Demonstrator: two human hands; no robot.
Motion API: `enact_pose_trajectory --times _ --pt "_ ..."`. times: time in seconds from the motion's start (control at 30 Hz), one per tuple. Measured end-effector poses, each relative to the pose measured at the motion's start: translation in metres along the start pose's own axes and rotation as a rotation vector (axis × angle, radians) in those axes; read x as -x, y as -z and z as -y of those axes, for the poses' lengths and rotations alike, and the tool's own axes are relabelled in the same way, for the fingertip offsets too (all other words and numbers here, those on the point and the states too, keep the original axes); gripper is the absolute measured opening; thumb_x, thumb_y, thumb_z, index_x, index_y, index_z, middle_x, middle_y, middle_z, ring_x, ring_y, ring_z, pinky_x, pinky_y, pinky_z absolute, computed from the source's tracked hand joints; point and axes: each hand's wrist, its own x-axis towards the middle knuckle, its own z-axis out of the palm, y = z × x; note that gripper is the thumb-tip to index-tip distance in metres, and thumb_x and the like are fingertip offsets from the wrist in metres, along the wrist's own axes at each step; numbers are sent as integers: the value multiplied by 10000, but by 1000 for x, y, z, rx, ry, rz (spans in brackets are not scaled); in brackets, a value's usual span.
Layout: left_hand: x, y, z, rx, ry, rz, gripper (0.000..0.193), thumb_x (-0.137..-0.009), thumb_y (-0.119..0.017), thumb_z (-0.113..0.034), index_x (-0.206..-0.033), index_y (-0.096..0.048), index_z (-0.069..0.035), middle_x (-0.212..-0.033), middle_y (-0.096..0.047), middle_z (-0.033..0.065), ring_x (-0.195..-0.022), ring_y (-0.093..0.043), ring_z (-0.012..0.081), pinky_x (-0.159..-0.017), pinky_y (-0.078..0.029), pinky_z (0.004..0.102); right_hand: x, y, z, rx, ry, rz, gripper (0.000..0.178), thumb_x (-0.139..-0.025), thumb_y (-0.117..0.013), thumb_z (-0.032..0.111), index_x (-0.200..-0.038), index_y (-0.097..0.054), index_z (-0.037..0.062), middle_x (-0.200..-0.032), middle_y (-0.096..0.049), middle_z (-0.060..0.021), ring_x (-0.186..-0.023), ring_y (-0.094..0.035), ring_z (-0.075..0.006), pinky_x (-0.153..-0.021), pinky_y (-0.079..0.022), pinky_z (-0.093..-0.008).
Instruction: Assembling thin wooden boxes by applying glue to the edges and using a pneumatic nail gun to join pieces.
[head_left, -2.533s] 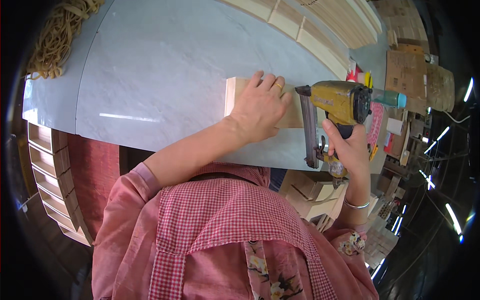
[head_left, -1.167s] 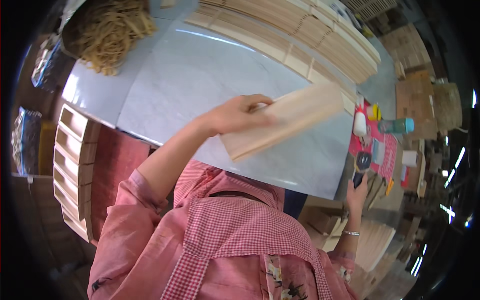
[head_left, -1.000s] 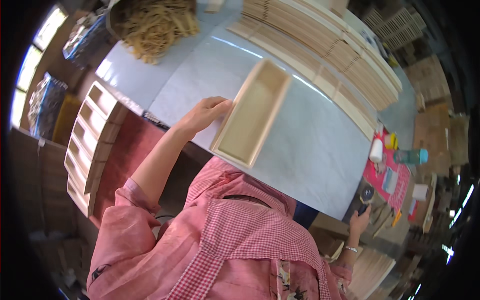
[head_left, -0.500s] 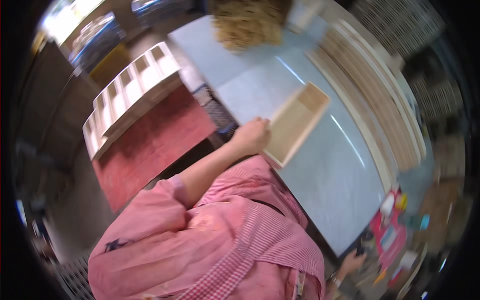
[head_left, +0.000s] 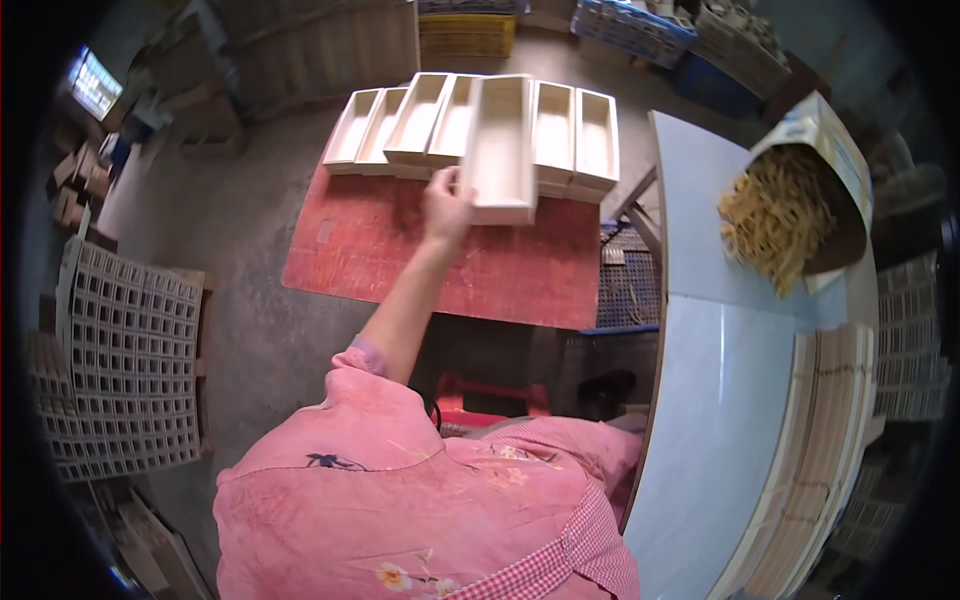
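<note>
My left hand grips an open-topped, pale wooden box by its near left side, fingers wrapped around the edge. The box is held over the red board, in front of a row of similar wooden boxes along the board's far side. It hides part of that row. Left of it, a few boxes stand higher or farther forward than their neighbours. My right hand is out of the picture.
A pale blue-grey worktable runs along my right. On it lie a bag of rubber bands and stacked wooden strips. A blue crate sits beside the board. At left stands a stack of slotted pieces.
My view has turned left, toward the red board. My left hand has carried the wooden box from over the worktable to the row. The right hand, earlier at lower right, has left the view.
</note>
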Motion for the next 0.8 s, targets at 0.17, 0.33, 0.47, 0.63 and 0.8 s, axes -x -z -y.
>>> enact_pose_trajectory --times 0.17,0.33,0.47,0.63,0.8 --pt "-89 95 60 -17 26 -424 323 -903 -574 -73 -1205 -673 -18 -1076 -720 156 -901 -669 259 -813 -533 355 -63 -20 70 -73 150 14 783 -873 -701 431 -1472 -433 2 -1390 -569 -203 -1190 -600 -321 -1071 -440 -356" --pt "-163 156 125 -55 119 -627 285 -907 -579 -92 -1153 -701 -16 -1061 -739 141 -922 -673 260 -813 -523 372 -101 -32 136 -126 279 40 746 -872 -695 398 -1452 -450 -2 -1370 -578 -203 -1176 -605 -323 -1058 -448 -360" --pt "-207 168 148 -177 122 -602 303 -920 -561 -125 -1171 -704 -33 -1081 -744 137 -933 -677 283 -813 -521 375 -121 -34 183 -162 360 47 717 -870 -690 373 -1436 -463 -5 -1354 -586 -202 -1165 -609 -325 -1047 -454 -363" --pt "-280 180 146 -304 73 -480 344 -935 -554 -207 -1229 -722 -151 -1153 -735 90 -1016 -672 316 -881 -516 395 -142 -36 240 -208 447 40 680 -868 -684 340 -1415 -480 -9 -1334 -595 -202 -1152 -613 -327 -1034 -462 -368" --pt "-299 147 141 -585 -14 -421 304 -933 -546 -212 -1163 -725 -128 -1155 -720 121 -1035 -658 345 -905 -502 443 -147 -30 274 -220 503 48 644 -866 -677 308 -1395 -497 -13 -1313 -605 -202 -1138 -618 -329 -1021 -470 -372"
